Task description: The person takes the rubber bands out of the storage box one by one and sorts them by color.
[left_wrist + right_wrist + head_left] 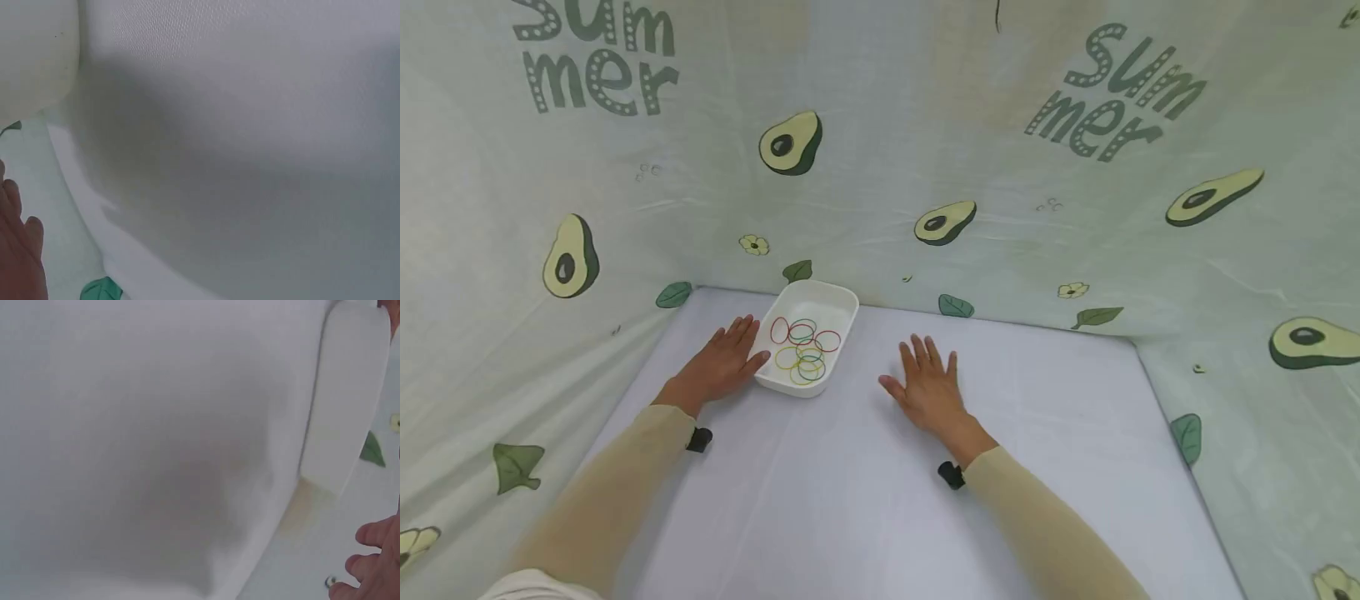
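Note:
A white plastic tray (842, 333) stands toward the back left of the table, with several red, green and yellow rubber bands (805, 354) lying loosely inside it. At the tray's left side is my left hand (718, 362), fingers straight, the thumb overlapping the rim in the head view. To the right of the tray, my right hand (928, 390) spreads its fingers over the white tabletop and holds nothing. The left wrist view catches part of the left hand (19, 250) and the tray's outer wall (34, 56). In the right wrist view, the tray (347, 394) shows beyond the right hand's fingers (375, 532).
The table is covered in a white sheet (1037, 417). A pale curtain (865, 183) printed with avocados and leaves closes in the back and both sides. Each wrist carries a small black camera, seen at the left cuff (699, 440) and the right cuff (951, 475).

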Available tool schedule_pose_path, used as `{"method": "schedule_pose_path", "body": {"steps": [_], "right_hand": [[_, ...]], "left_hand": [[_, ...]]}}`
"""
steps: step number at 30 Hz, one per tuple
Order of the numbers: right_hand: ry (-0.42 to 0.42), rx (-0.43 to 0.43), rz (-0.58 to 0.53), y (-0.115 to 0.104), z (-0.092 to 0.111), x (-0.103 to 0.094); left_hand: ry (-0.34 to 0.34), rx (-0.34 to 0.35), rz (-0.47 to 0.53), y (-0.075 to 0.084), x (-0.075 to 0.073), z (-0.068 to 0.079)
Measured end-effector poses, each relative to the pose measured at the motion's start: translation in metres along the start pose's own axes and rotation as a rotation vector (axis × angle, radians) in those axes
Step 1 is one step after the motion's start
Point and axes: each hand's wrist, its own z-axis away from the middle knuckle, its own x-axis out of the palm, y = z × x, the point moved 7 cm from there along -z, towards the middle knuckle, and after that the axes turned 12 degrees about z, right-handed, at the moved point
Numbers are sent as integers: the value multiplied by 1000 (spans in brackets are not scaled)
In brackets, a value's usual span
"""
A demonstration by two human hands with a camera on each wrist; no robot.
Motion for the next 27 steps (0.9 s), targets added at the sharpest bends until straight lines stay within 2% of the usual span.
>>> {"method": "schedule_pose_path", "body": {"steps": [4,8,12,21,24,27], "right_hand": [[-19,-46,23,-25,0,6],[3,-25,71,-25,2,7],[-1,-13,44,-13,4,6],[-43,23,13,35,20,3],[-58,40,-6,44,28,3],[-84,49,-34,44,34,8]], "left_hand": [[-46,-2,-8,19,15,-2],[-48,19,-17,46,26,-3],[-17,28,-38,75,39,2],[66,102,-34,154,77,20],[81,105,-30,173,86,28],[74,80,-19,182,95,38]]}}
